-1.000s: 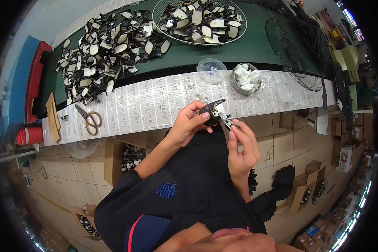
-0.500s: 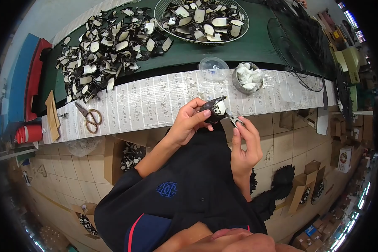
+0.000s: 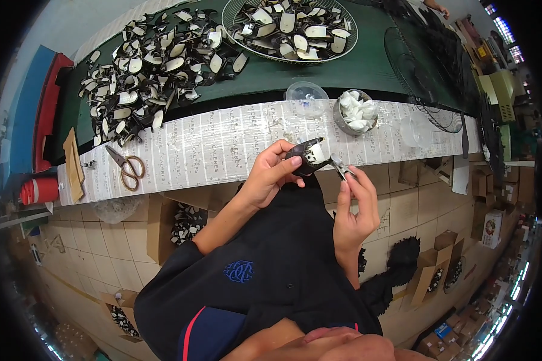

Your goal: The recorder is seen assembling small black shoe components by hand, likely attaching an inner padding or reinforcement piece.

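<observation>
My left hand point(image 3: 271, 172) is closed round a small black shoe piece point(image 3: 299, 157), thumb on top. A white insole point(image 3: 318, 153) shows on its upper side, with dark marks near the thumb. My right hand point(image 3: 359, 207) pinches a small metal tool point(image 3: 341, 166) with a shiny head, which looks like pliers; its jaws are too small to read. The tool's head points at the right end of the shoe piece, close beside it; I cannot tell whether they touch. Both hands are just in front of the bench's near edge.
A heap of similar black-and-white pieces point(image 3: 156, 66) lies on the green surface, beside a full wire basket point(image 3: 350, 45). Along the pale covered bench are scissors point(image 3: 129, 170), a clear plastic tub point(image 3: 308, 99), a metal can point(image 3: 356, 114) of white pieces, and a wire fan guard point(image 3: 397, 72).
My right hand has moved slightly right with the tool, drawing its head back from the white insole. The left hand and shoe piece have hardly moved.
</observation>
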A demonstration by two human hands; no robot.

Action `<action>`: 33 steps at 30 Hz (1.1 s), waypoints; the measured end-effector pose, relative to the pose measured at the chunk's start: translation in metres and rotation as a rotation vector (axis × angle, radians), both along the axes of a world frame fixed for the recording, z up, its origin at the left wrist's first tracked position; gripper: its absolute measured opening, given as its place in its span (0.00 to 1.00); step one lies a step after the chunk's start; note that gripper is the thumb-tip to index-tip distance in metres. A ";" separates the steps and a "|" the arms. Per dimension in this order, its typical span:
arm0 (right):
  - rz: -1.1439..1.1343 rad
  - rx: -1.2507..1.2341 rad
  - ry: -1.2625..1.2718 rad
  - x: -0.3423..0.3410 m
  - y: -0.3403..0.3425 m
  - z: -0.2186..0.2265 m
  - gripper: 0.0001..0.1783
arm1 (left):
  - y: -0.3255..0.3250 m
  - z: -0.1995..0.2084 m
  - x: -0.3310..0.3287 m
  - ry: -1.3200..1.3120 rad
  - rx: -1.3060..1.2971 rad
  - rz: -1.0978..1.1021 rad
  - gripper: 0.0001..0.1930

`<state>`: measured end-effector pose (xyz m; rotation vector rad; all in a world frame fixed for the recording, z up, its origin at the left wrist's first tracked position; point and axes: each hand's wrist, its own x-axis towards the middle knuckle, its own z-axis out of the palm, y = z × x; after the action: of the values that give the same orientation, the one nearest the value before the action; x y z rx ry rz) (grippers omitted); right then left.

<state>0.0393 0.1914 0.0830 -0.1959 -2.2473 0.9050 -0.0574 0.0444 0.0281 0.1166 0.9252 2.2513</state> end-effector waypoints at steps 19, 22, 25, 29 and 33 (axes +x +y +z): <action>-0.074 -0.100 -0.011 -0.003 0.007 -0.001 0.09 | -0.001 0.001 -0.001 -0.011 -0.003 0.004 0.09; -0.056 -0.103 -0.024 -0.001 0.008 0.000 0.09 | -0.001 0.001 0.000 -0.018 -0.013 0.000 0.09; 0.016 -0.122 -0.012 -0.002 0.006 0.000 0.09 | 0.000 -0.001 0.000 0.004 -0.036 0.002 0.09; -0.053 -0.031 -0.047 -0.005 0.011 -0.003 0.08 | 0.001 0.000 0.001 0.032 -0.057 0.014 0.09; -0.147 -0.079 -0.026 -0.005 0.020 -0.001 0.07 | 0.000 0.003 0.001 0.038 -0.057 0.007 0.09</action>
<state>0.0343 0.2113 0.0820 -0.4058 -2.1899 0.9177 -0.0563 0.0444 0.0309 0.1314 1.0105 2.2337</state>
